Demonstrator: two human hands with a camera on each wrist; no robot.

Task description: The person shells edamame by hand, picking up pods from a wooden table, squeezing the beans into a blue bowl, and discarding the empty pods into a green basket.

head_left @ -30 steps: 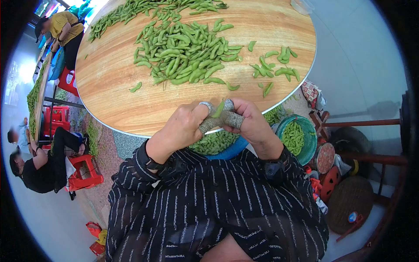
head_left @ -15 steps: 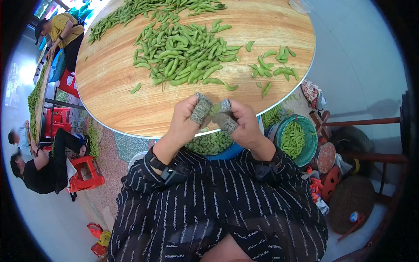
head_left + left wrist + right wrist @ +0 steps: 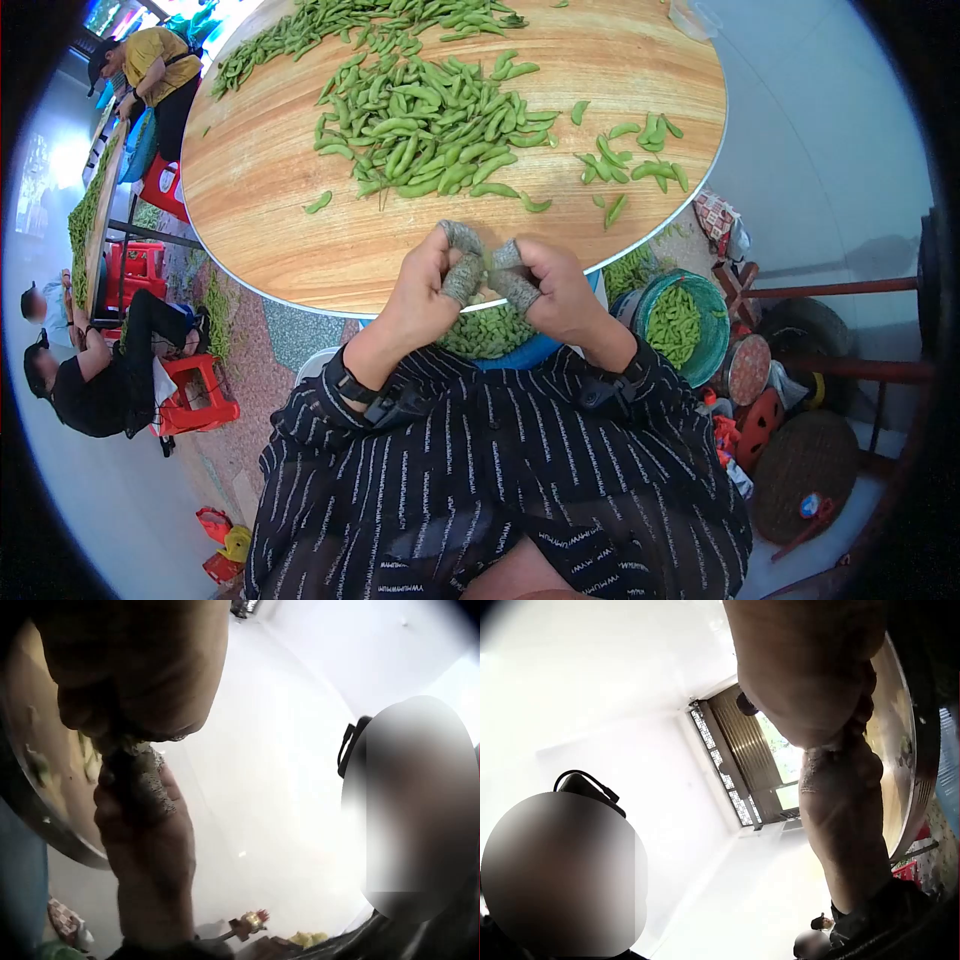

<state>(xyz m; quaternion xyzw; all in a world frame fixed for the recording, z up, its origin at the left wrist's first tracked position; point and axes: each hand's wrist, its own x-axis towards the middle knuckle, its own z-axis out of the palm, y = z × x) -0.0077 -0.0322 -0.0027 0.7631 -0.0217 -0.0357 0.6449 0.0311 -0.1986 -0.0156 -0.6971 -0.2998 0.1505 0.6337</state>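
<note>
Both hands meet over the table's near edge in the head view, their fingers and thumbs wrapped in grey speckled coverings. The left hand [image 3: 418, 292] and right hand [image 3: 562, 292] have curled fingers and pinch a small green pod [image 3: 486, 276], mostly hidden between the fingertips. Just below them, green beans [image 3: 487, 333] fill a blue basin [image 3: 532, 352]. A heap of green pods [image 3: 430, 125] lies beyond the hands on the round wooden table [image 3: 260, 225]. Dark wrist views show the left hand [image 3: 139, 667] and right hand [image 3: 810, 671] close up, their grasp unclear.
Loose pods [image 3: 655, 170] lie at the table's right. A green bucket of pods [image 3: 712, 340] stands on the floor at right, beside a metal rack [image 3: 840, 288]. At left are red stools [image 3: 195, 400] and seated people [image 3: 95, 390] by another table.
The green pod, plainly visible between the fingers at first, is now mostly covered. The left hand has shifted slightly left, and the fingertips of the two hands stand a little apart.
</note>
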